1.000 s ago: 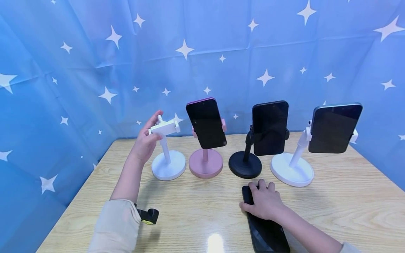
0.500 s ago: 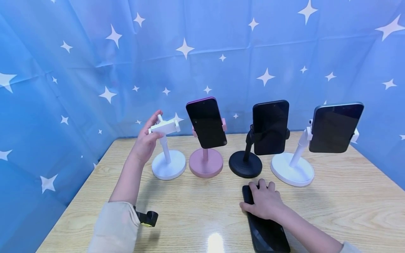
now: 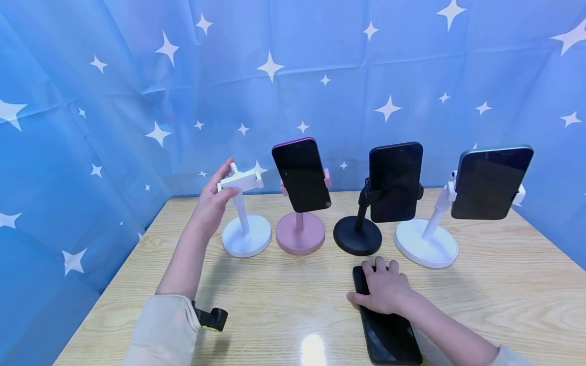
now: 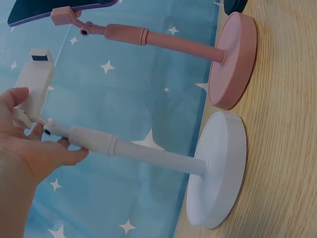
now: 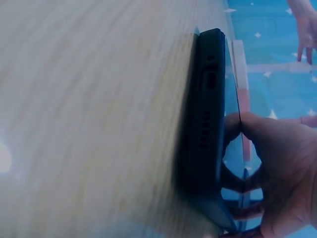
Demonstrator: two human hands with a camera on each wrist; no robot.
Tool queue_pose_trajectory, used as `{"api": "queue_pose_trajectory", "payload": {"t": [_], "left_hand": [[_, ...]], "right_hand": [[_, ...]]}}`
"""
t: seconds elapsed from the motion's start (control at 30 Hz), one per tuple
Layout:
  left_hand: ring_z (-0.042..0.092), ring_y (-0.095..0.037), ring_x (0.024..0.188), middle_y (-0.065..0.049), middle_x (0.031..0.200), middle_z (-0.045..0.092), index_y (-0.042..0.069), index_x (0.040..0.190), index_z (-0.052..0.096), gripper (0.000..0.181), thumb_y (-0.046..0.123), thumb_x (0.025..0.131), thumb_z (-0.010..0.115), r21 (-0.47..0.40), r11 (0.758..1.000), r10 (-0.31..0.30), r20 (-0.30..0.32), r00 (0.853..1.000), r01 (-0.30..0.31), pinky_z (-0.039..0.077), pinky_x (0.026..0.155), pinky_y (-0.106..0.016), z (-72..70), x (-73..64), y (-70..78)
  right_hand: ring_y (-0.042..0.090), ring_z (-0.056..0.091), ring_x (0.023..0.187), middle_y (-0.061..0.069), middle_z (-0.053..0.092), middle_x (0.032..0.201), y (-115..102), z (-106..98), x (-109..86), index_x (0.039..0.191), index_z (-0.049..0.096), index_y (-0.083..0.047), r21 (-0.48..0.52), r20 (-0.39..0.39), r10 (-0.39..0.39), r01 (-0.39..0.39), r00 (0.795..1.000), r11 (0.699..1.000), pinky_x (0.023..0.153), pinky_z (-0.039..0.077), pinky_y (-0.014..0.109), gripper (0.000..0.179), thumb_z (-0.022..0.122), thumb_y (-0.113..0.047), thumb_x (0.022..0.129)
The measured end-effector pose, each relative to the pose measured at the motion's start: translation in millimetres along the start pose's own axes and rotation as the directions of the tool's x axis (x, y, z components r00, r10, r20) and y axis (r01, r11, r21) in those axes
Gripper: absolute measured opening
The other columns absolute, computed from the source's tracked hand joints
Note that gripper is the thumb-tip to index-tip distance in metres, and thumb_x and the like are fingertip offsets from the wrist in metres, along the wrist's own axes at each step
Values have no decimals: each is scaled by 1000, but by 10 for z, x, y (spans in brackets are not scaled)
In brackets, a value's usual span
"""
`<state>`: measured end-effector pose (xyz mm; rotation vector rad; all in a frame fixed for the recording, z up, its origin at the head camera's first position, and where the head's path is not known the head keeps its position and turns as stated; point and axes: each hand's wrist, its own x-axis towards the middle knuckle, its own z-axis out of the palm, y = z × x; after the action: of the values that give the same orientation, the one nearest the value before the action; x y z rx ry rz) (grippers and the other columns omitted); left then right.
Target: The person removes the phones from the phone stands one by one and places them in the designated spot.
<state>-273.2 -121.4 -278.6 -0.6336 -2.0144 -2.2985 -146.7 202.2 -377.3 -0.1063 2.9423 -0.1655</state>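
My left hand grips the empty clamp of the leftmost white phone stand, which stands upright on the table. In the left wrist view the thumb lies on the front of the clamp, with fingers behind it near the hinge. My right hand spans a black smartphone lying flat on the table. Its thumb is at the left edge, and its bent fingers reach over the upper and right edges. The right wrist view shows the smartphone's port end; the hand covers part of the screen.
Along the back stand a pink stand bearing a purple-edged phone, a black stand bearing a black phone, and another white stand bearing a blue-edged phone. A starry blue curtain hangs behind the wooden table.
The head view has shifted slightly. Both hands keep their places on the white stand's clamp and the smartphone; no object visibly moves.
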Motion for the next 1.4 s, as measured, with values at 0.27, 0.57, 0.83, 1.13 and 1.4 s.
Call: {"api": "queue_pose_trajectory", "payload": {"t": [0.27,0.57,0.83,1.13,1.4], "left_hand": [[47,-13,107,-7,138,35,8,139,34,59,-8,84,46,47,998,-23,-189,982,33,36,96,-32,92,-79,3],[46,-23,113,-8,128,40,6,135,36,54,-4,85,51,97,976,-156,-313,937,195,40,92,-34,100,-285,-73],[45,-33,117,-21,129,42,0,133,38,46,-2,88,47,179,948,-245,-122,962,264,39,93,-47,182,-445,-276],[40,-32,123,-16,138,36,4,141,25,58,5,89,52,237,956,-217,175,960,173,41,93,-42,487,-367,-369],[36,-25,127,-12,143,27,5,144,11,58,15,96,42,129,991,-40,124,991,23,40,93,-42,815,-197,-348]], "right_hand": [[54,35,107,34,35,125,25,-93,15,127,42,7,12,69,-52,51,996,999,74,39,61,99,58,-70,67],[52,36,109,29,43,123,-78,-128,9,121,48,9,-6,9,-84,84,996,996,78,34,64,89,57,-65,72],[43,42,110,24,45,123,-269,-203,-2,124,46,7,161,-207,-232,267,951,950,84,41,54,72,64,-46,78],[37,39,119,25,36,132,-451,-317,106,133,31,7,359,-484,-205,407,851,840,90,40,51,68,61,-31,85],[35,40,121,23,30,138,-571,-617,314,138,22,6,605,-559,-81,473,825,640,91,41,46,59,44,-28,94]]}}
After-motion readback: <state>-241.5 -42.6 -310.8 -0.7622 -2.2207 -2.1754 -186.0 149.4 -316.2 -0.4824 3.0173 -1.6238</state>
